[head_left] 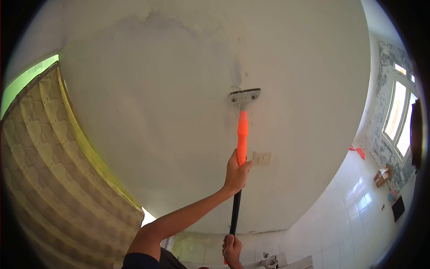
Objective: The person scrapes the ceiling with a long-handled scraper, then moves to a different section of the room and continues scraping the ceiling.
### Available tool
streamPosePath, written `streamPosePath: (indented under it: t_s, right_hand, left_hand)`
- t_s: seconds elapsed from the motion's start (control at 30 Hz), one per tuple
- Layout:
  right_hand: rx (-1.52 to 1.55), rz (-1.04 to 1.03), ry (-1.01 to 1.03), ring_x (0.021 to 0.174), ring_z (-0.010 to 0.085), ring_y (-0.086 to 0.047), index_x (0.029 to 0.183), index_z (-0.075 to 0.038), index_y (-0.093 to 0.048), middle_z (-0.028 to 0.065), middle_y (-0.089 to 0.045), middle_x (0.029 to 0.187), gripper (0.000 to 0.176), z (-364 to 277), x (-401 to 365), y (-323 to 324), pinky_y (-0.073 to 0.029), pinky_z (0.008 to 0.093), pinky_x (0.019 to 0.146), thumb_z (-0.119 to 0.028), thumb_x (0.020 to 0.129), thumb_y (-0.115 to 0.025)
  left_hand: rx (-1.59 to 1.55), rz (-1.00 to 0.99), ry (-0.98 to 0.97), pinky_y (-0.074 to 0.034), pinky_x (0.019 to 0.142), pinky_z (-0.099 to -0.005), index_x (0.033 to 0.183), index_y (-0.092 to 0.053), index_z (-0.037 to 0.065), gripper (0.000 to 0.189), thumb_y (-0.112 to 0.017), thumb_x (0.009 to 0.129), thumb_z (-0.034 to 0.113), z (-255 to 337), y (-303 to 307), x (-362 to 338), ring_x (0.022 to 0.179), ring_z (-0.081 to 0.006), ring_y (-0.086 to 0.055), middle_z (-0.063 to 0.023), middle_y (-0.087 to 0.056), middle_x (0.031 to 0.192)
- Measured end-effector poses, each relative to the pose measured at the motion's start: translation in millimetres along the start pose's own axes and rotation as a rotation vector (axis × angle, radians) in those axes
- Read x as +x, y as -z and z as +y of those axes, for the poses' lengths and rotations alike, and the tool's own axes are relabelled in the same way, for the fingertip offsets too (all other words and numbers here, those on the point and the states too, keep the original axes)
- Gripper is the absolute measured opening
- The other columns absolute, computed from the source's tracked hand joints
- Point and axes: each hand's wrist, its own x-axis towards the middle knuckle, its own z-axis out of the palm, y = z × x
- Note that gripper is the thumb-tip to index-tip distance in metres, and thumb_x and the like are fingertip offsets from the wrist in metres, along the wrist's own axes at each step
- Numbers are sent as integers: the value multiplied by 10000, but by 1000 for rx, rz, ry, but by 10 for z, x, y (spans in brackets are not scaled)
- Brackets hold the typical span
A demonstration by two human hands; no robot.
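A long-handled scraper (242, 134) stands nearly upright, with an orange grip, a black pole and a wide grey head. Its blade edge lies against the pale wall (170, 112), beside a darker stained streak. My left hand (237, 172) is wrapped round the lower end of the orange grip, arm stretched out. Lower down, my right hand (232, 251) is closed round the black pole near the bottom of the view. A light switch plate (262, 158) is on the wall just right of my left hand.
A patterned brown curtain (58, 166) hangs at the left. White floor tiles (333, 224) spread at lower right. A window (397, 112), a cardboard box (381, 177) and a red object (360, 153) are at the far right. Grey items (274, 261) lie near the bottom.
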Motion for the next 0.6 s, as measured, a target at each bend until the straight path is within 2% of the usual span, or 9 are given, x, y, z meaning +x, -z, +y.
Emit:
streamPosePath:
  t_s: [0.27, 0.37, 0.47, 0.6]
  right_hand:
    - [-17, -55, -56, 401, 37, -339, 825, -73, -495, -62, -365, 540, 450, -368, -85, -11, -250, 235, 358, -459, 1054, -458]
    - [8, -54, -100, 402, 42, -345, 830, -69, -501, -57, -370, 541, 452, -314, -60, -1, -254, 238, 359, -459, 1054, -458]
    - [45, 3, -62, 454, 34, -373, 845, -38, -557, -59, -411, 557, 427, -239, -6, -74, -268, 238, 414, -419, 1035, -534]
    - [16, 10, -12, 442, 37, -374, 839, -42, -547, -54, -408, 548, 436, -126, 57, -123, -267, 238, 398, -428, 1041, -513]
  left_hand:
    - [-38, -43, 22, -282, 266, -270, 877, -359, 93, 205, -542, 878, 2, 188, -12, 85, 321, -77, -318, 16, -387, 545]
    - [35, -47, 54, -293, 288, -274, 922, -387, 79, 136, -498, 875, 16, 244, -5, 56, 374, -78, -322, -9, -401, 641]
    - [46, -28, 12, -315, 302, -279, 908, -384, 83, 143, -508, 876, 22, 186, 19, 74, 394, -86, -351, -16, -411, 675]
    - [94, 8, 18, -331, 314, -282, 896, -377, 90, 158, -523, 878, 34, 139, 53, 88, 414, -92, -374, -18, -419, 698]
